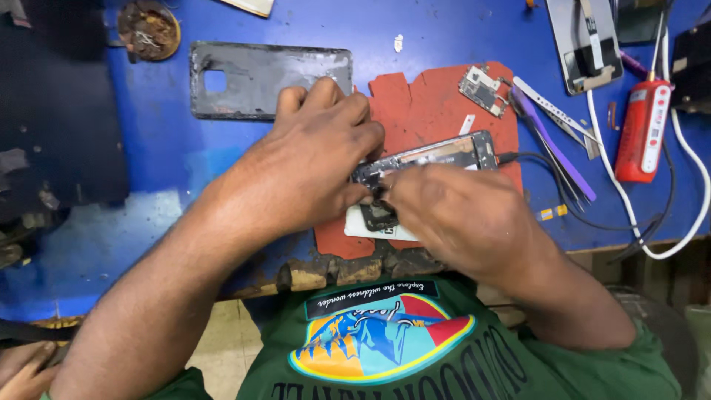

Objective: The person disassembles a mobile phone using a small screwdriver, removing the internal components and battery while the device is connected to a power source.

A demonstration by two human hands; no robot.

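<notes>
Opened black phone (437,157) flat on red mat, insides exposed.

Two hands (311,170) (459,215), one opened phone (437,159), one back cover (259,78), one circuit board (483,89).

I saw a blue bench (459,33), worn and chipped along its front edge. Pale floor (222,344) showed below it.
</notes>
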